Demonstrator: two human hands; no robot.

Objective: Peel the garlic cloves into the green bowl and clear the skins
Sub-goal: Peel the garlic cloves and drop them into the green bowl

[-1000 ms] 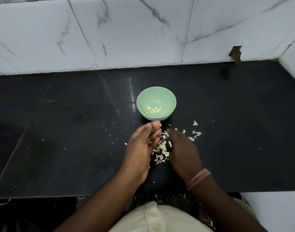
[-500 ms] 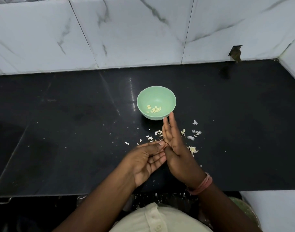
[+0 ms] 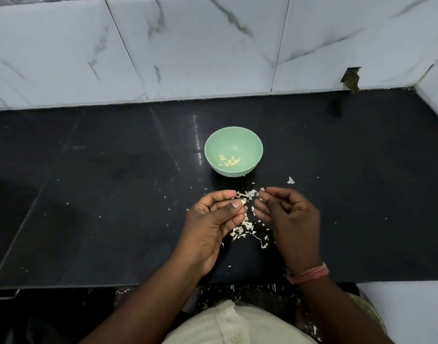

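Note:
The green bowl (image 3: 247,142) stands on the black counter (image 3: 108,194), with several peeled garlic cloves (image 3: 229,161) in its bottom. Just in front of it, my left hand (image 3: 210,222) pinches a small pale garlic clove (image 3: 243,201) between thumb and fingertips. My right hand (image 3: 288,214) is a little to the right of it, fingers curled and blurred. Whether it holds a bit of skin I cannot tell. A loose pile of white garlic skins (image 3: 246,225) lies on the counter between and under my hands.
Stray skin flakes (image 3: 290,180) are scattered right of the bowl, and more lie over the counter's front edge (image 3: 228,291). A white marble-tiled wall (image 3: 213,50) closes the back, and a white wall (image 3: 434,88) meets the counter at the far right.
My hands were pressed together, right palm upright; now they have drawn apart, the left pinching a clove. The skin pile shows again between them. The bowl has not moved.

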